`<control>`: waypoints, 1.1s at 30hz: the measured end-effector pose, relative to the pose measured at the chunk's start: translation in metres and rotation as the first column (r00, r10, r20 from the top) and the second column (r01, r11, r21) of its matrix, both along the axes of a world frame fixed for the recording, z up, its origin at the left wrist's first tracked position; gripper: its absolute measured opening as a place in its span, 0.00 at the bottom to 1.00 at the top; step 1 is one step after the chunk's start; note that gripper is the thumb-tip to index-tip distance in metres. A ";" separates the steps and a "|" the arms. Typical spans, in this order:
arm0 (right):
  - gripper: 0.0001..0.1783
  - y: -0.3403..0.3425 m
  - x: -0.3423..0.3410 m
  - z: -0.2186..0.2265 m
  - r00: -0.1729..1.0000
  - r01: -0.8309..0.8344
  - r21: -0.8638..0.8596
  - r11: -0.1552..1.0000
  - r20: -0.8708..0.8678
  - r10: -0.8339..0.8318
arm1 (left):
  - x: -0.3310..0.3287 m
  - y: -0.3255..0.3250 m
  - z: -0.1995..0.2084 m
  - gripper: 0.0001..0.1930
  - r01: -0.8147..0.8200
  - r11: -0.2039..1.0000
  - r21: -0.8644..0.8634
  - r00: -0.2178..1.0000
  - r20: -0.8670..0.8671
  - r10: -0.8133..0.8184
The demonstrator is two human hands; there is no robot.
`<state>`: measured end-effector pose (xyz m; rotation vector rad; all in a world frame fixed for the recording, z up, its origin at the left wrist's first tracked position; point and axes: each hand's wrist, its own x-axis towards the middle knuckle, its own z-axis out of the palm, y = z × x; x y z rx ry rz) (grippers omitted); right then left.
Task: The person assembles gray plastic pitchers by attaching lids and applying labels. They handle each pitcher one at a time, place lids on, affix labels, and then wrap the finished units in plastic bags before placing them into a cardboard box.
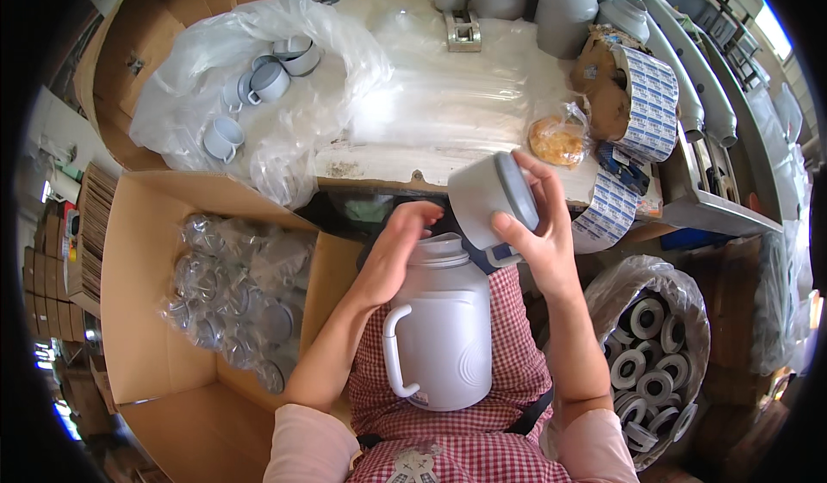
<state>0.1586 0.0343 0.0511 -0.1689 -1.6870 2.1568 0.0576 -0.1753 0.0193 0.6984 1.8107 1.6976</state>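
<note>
A large pale grey jug (448, 337) with a side handle stands upright on my lap, its spout rim at the top. My right hand (544, 233) is closed around a grey cup (484, 203) with a darker rim and a small handle, tilted above and to the right of the jug's neck. My left hand (398, 246) is beside the jug's neck, fingers stretched toward the cup and nothing seen in them. Whether its fingertips touch the rim is hard to tell.
At left, an open cardboard box (164, 294) holds several plastic-wrapped items. Grey cups (269, 80) lie in a clear plastic bag on the table. A lined bin (702, 328) of ring-shaped parts stands at right. A sticker roll (648, 95) and grey jug bodies (564, 5) are at the back right.
</note>
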 end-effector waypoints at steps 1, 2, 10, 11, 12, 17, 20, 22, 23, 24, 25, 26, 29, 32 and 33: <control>0.45 0.001 0.002 0.002 0.987 -0.003 0.065 0.998 0.160 -0.007 | 0.006 0.000 -0.007 0.31 -0.086 0.995 0.046 0.995 0.061 0.083; 0.43 0.002 0.002 0.002 0.945 -0.117 0.260 0.958 0.325 0.028 | 0.010 -0.002 -0.012 0.34 -0.110 0.989 0.102 0.991 0.088 0.101; 0.39 -0.009 0.003 -0.045 0.848 -0.343 -0.350 0.872 0.283 0.448 | 0.026 -0.007 -0.012 0.34 0.049 0.999 -0.018 0.908 -0.417 -0.052; 0.40 -0.005 0.006 -0.049 0.830 -0.401 -0.512 0.760 0.147 0.538 | 0.027 -0.007 -0.008 0.33 0.048 0.999 0.015 0.931 -0.363 -0.040; 0.41 -0.001 0.009 -0.053 0.817 -0.436 -0.685 0.584 -0.028 0.576 | 0.026 -0.007 -0.005 0.32 0.081 0.992 0.100 0.968 -0.244 -0.055; 0.50 -0.003 0.018 -0.064 0.799 -0.456 -0.465 0.759 0.162 0.579 | 0.030 -0.003 -0.004 0.29 0.077 0.981 0.178 0.993 -0.102 -0.059; 0.44 -0.014 0.017 -0.061 0.879 -0.307 -0.434 0.847 0.212 0.427 | 0.030 0.000 -0.010 0.29 0.026 0.988 0.155 0.976 -0.216 0.008; 0.43 -0.021 0.018 -0.054 0.923 -0.218 -0.168 0.961 0.285 0.259 | 0.029 0.000 -0.012 0.30 0.015 0.981 0.191 0.972 -0.235 0.031; 0.43 -0.025 0.017 -0.050 0.966 -0.156 0.095 0.983 0.224 0.132 | 0.029 0.001 -0.013 0.30 0.017 0.983 0.180 0.968 -0.248 0.029; 0.43 -0.027 0.018 -0.046 0.962 -0.157 0.118 0.981 0.242 0.124 | 0.028 0.001 -0.013 0.31 0.022 0.982 0.187 0.962 -0.273 0.030; 0.44 -0.029 0.017 -0.043 0.962 -0.146 0.152 0.978 0.251 0.105 | 0.027 0.002 -0.013 0.31 0.026 0.983 0.184 0.955 -0.294 0.029; 0.44 -0.030 0.018 -0.040 0.962 -0.136 0.184 0.973 0.259 0.085 | 0.027 0.003 -0.013 0.32 0.032 0.980 0.197 0.956 -0.292 0.027; 0.45 -0.032 0.017 -0.037 0.950 -0.124 0.124 0.985 0.301 0.082 | 0.028 0.003 -0.012 0.32 0.030 0.981 0.190 0.960 -0.278 0.024; 0.43 -0.035 0.017 -0.040 0.951 -0.115 0.128 0.985 0.302 0.072 | 0.029 0.002 -0.012 0.31 0.031 0.981 0.190 0.960 -0.278 0.023; 0.43 -0.035 0.017 -0.041 0.952 -0.111 0.133 0.985 0.300 0.067 | 0.029 0.001 -0.012 0.30 0.032 0.984 0.177 0.963 -0.268 0.017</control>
